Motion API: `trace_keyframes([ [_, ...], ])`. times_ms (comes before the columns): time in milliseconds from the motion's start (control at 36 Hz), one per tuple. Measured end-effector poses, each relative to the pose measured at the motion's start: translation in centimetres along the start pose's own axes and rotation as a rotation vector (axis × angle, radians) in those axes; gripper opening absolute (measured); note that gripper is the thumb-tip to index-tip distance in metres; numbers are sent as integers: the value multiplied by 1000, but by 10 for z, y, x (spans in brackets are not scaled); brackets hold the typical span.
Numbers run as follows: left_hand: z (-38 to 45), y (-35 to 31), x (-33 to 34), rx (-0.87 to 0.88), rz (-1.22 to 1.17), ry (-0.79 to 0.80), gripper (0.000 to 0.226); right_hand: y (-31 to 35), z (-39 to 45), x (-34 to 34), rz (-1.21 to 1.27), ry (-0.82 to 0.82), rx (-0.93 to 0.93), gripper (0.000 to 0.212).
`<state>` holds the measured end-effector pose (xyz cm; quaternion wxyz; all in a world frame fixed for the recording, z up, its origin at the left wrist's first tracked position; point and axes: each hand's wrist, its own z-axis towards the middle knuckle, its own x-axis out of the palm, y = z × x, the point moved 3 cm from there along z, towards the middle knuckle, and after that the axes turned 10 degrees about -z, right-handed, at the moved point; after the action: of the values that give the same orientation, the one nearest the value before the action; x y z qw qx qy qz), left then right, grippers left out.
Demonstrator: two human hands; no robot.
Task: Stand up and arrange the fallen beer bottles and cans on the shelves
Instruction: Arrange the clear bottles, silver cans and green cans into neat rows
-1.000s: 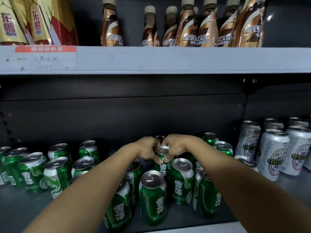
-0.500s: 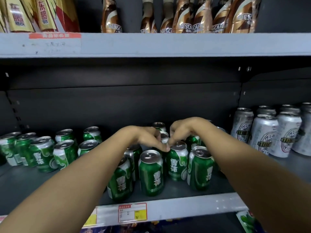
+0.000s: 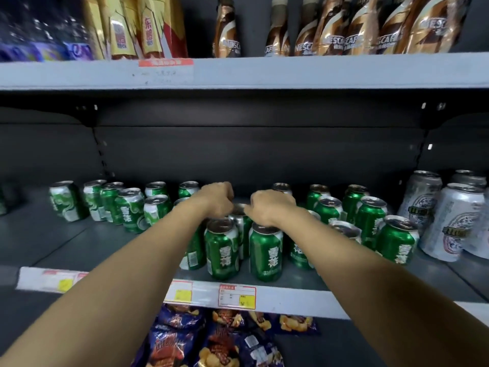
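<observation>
Several green beer cans stand upright on the grey middle shelf. Two front cans stand side by side near the shelf edge. Just behind and between them stands another green can. My left hand and my right hand are both curled, and their fingertips meet at that can's silver top and pinch its rim. More green cans stand in a left group and a right group. My hands hide the cans right behind them.
Taller silver cans stand at the shelf's right end. The upper shelf carries brown coffee bottles and gold bottles. Snack bags lie on the shelf below. Price tags line the front edge.
Both hands have stayed close together over the middle cluster of green cans. The view has pulled back and dropped, and the shelf edge and the snack bags below have come into sight.
</observation>
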<state>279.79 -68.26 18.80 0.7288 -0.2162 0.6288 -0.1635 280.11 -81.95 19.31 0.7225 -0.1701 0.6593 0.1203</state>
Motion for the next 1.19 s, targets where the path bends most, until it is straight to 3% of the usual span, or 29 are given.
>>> trace_keyframes([
  [167, -22, 23, -9, -57, 137, 70, 46, 7, -9, -4, 7, 29, 5, 48],
  [333, -36, 18, -14, -43, 231, 446, 69, 13, 7, 0, 170, 165, -41, 86],
  [389, -36, 16, -12, -2, 312, 476, 79, 16, 12, 1, 188, 201, -61, 89],
  [528, -17, 22, -11, 159, 260, 448, 49, 20, 29, 2, 122, 194, -50, 65],
  [667, 7, 29, -28, 217, 157, 377, 48, 14, 47, 1, 25, 107, 83, 58],
  [833, 34, 31, -32, 280, 219, 272, 46, 6, 75, -5, -63, 2, 253, 59],
  [1028, 60, 38, -16, 279, 261, 401, 49, -3, 111, -5, -96, -24, 372, 107],
  [1194, 77, 40, -9, 276, 261, 431, 53, 4, 137, -1, -144, -101, 364, 102],
])
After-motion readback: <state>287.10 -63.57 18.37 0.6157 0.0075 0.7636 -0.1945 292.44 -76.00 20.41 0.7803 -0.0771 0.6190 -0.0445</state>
